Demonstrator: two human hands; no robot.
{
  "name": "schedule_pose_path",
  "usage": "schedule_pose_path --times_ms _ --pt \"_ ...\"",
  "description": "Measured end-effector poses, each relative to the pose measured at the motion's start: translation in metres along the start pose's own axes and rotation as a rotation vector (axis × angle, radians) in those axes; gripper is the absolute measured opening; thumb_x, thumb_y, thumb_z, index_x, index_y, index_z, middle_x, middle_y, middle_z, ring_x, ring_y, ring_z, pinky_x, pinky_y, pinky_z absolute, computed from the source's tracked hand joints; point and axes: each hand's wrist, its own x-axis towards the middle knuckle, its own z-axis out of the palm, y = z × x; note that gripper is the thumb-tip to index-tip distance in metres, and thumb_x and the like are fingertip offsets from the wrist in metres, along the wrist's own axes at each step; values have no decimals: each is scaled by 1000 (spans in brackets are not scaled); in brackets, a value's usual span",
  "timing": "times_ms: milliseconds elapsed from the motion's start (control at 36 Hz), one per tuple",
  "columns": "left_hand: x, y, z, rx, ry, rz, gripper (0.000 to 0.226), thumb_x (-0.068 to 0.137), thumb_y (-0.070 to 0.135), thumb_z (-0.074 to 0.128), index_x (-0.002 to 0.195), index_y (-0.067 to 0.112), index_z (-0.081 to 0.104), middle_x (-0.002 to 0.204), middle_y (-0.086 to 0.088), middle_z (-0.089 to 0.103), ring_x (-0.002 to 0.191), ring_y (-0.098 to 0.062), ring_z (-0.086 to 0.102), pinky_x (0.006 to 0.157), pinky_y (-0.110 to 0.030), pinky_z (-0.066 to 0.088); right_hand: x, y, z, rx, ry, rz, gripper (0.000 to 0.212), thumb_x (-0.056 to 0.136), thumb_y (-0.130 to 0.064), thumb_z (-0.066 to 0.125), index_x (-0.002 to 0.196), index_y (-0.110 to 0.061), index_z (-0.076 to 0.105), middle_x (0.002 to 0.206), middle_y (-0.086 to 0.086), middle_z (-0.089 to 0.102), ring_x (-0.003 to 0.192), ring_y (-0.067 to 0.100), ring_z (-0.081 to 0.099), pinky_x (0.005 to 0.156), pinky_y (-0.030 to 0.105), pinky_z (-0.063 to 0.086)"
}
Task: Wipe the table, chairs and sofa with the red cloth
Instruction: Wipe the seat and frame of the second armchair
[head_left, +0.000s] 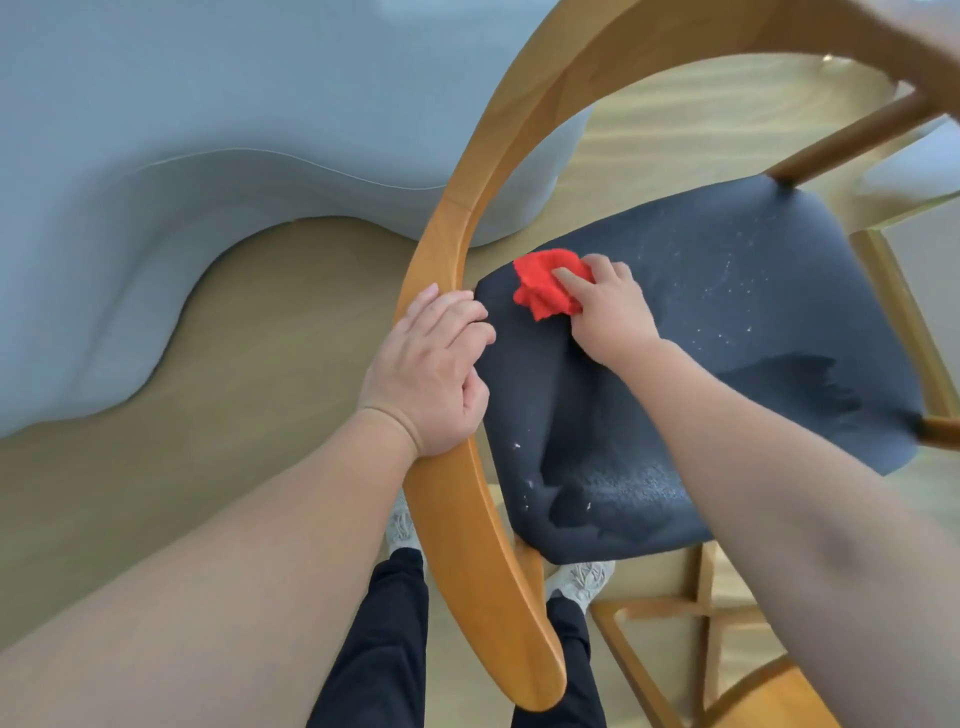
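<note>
Where the fingers (569, 275) of the right hand (608, 306) bear down, the red cloth (543, 293) is bunched into a wad beneath them. One finger lies straight across it, the others bend over its far side, and the thumb is hidden. From where I stand it looks like a hold that also presses.

The wad sits on the dark seat (727, 374) of the chair (810, 150), right at the seat corner nearest the curved wooden rail (457, 545), on the sofa's side. It has no real long axis; it is just a crumpled lump, with most of it poking out on the rail side of the hand.

The left hand (431, 379) is just beside it. Its fingers are wrapped over the rail and closed around it, and it seems to be steadying the chair.

What matters next is the scatter of pale specks (727, 291). It lies to the right of the cloth, out across the middle of the seat and on towards its far edge. A few more specks sit near the near edge, beside darker patches that look damp. The right hand already has the cloth and is the nearer one, so I would expect a sweep away from the rail corner.

The grey-blue sofa (156, 156) stands close behind the rail on the wooden floor (270, 364).
</note>
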Motion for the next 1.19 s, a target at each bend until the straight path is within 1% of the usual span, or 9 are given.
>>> schedule_pose_path --times_ms 83,167,250,417,583,722,833,972,1194 --pt "0 -1 0 0 -8 -2 36 71 13 44 99 5 65 111 -9 61 121 -30 49 114 -46 25 20 -5 -2 -102 -88 18 49 86 -12 52 134 -23 48 141 13 37 122 40 35 95 48 36" --pt "0 -1 -1 1 -10 -4 36 70 13 45 99 5 65 111 -9 61 121 -30 50 114 -46 25 23 -9 11 -152 -211 16 48 87 -15 50 134 -29 46 148 7 29 131 37 26 108 54 26" --pt "0 0 -1 -3 -8 -9 36 70 13 44 98 5 65 111 -8 62 121 -29 50 114 -44 24 13 -8 25 -133 -189 39 56 89 -14 49 142 -30 40 153 6 25 137 38 20 114 55 16" --pt "1 1 -2 8 -17 -13 36 70 14 43 98 7 65 110 -7 62 120 -28 50 115 -44 23 -16 -20 45 -127 -125 -26 55 84 -10 54 138 -22 49 142 9 40 131 38 28 112 55 18" --pt "1 1 -1 14 -6 -3 35 70 13 44 98 6 66 108 -8 63 119 -29 50 114 -44 24 -56 -15 61 -159 -128 -166 55 66 -5 67 119 -20 65 119 10 56 107 38 47 102 58 33" --pt "0 1 -1 37 -33 -6 34 71 14 45 97 7 65 109 -7 62 120 -28 49 115 -44 22 -104 -17 69 -200 -153 -227 50 62 -10 69 109 -26 67 113 4 58 96 33 48 88 50 42" --pt "1 0 -1 48 -43 -8 34 71 14 46 98 8 66 109 -7 62 120 -28 49 115 -43 21 -160 -10 83 -226 -200 -285 58 55 -16 72 112 -28 66 111 4 58 90 31 50 78 44 41" --pt "1 0 -2 54 -47 -10 33 71 13 47 98 8 66 109 -6 62 121 -28 49 116 -43 21 -216 5 96 -272 -269 -423 64 57 -19 77 119 -23 64 113 7 57 90 33 55 72 46 48" --pt "0 -1 -2 50 -57 -10 33 73 14 47 100 8 65 111 -6 62 121 -28 48 115 -44 22 -194 9 90 -247 -283 -519 62 54 -18 81 114 -25 66 108 8 58 86 32 55 69 41 51"
